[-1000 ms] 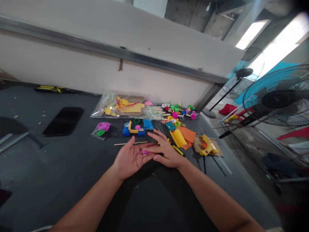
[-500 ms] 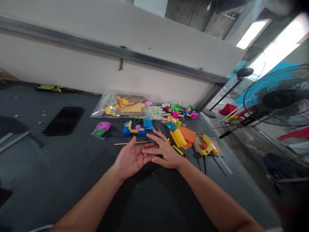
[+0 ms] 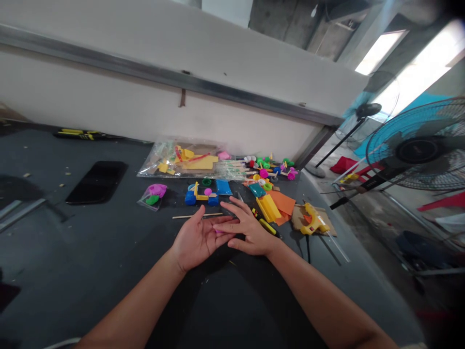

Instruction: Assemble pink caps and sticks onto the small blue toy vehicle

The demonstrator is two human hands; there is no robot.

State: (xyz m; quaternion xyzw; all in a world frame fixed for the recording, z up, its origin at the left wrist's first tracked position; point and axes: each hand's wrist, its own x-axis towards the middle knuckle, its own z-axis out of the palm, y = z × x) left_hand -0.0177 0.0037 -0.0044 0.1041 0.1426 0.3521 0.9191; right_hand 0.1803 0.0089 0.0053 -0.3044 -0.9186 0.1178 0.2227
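Little has been moved since the earlier frame: the fingers of the right hand [image 3: 250, 230] have been settled slightly lower over the left hand [image 3: 196, 237], and less of a small pink piece [image 3: 218, 231] is seen. The hands are held together, the left lying palm up and the right palm down across its fingers, with neither curled into a grip. The pink piece is partly hidden between them. A wooden stick [image 3: 196, 216] is lying just beyond the left fingertips, and a yellow-and-black tool [image 3: 268, 226] is lying just beside the right hand. Both hands are held over a dark table [image 3: 43, 252], on which scattered crumbs are seen. Farther along it, a phone [image 3: 96, 182], a clear bag [image 3: 178, 162] of yellow pieces, a small bag [image 3: 151, 196] of pink and green pieces, a blue-and-yellow toy car [image 3: 201, 194], orange sheets [image 3: 282, 203] and a yellow glue gun [image 3: 314, 220] on cardboard [image 3: 301, 218] are laid out. The table is backed by a cream wall [image 3: 109, 63] with a metal strip [image 3: 145, 68] along it. Beyond its right edge, two stand fans [image 3: 417, 150] and a red cloth [image 3: 343, 165] are seen on a concrete floor [image 3: 363, 232], under bright windows [image 3: 378, 52].
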